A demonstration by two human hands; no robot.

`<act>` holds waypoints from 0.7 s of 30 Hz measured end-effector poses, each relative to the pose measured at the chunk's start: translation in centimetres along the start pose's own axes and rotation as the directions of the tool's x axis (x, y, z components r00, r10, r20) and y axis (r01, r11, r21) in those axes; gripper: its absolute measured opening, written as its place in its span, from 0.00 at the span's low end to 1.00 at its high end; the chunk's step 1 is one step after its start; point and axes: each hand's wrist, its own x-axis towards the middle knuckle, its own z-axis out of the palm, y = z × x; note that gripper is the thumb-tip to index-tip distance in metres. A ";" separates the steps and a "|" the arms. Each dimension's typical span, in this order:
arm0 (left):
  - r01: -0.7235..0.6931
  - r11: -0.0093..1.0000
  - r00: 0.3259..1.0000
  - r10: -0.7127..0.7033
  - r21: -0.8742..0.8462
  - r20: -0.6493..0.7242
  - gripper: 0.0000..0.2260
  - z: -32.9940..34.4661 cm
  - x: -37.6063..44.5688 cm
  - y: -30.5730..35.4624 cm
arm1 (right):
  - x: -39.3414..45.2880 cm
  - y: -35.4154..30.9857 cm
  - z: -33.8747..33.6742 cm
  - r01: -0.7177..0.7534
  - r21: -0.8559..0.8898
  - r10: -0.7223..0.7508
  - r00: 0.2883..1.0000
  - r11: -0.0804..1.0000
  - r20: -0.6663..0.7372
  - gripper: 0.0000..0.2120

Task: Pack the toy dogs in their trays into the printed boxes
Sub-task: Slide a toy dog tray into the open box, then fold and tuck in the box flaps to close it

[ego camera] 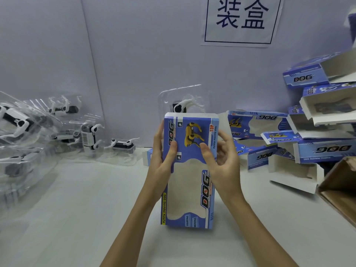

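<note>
Both hands grip one box (189, 170) standing upright mid-counter: left hand (161, 160) fingers curl round its left edge, right hand (221, 160) thumb presses the front. The tray (181, 99) pokes out the top, dog (183, 106) mostly hidden. Trayed dogs (28, 128) left look blurry. Empty boxes (317, 132) pile right, partly cropped. White counter (77, 209), pale wall, sign (240, 20).

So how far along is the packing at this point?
Nothing clearly finished: the boxes piled on the right look open and empty. In hand: both hands, left and right, hold one box upright, a tray with a dog sticking out its top. Left: the trays heaped at left.
</note>
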 end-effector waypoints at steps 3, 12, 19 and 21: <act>0.025 1.000 1.000 -0.025 0.005 0.017 0.22 0.0 0.0 0.1 | 0.4 -0.2 -0.7 -0.063 0.050 0.062 0.998 0.997 0.017 0.25; 0.054 0.996 0.998 -0.052 -0.069 0.036 0.29 -0.9 0.2 0.3 | 1.1 -0.2 -1.2 -0.204 0.123 0.180 0.967 0.971 0.181 0.26; 0.052 0.998 0.999 -0.052 0.018 -0.001 0.29 -0.6 0.2 0.6 | 0.9 -0.2 -1.3 -0.199 0.077 0.186 0.970 0.977 0.157 0.32; 0.049 0.999 0.999 -0.049 0.016 0.000 0.30 -0.8 0.2 0.5 | 0.9 -0.3 -1.4 -0.203 0.023 0.195 0.962 0.979 0.192 0.27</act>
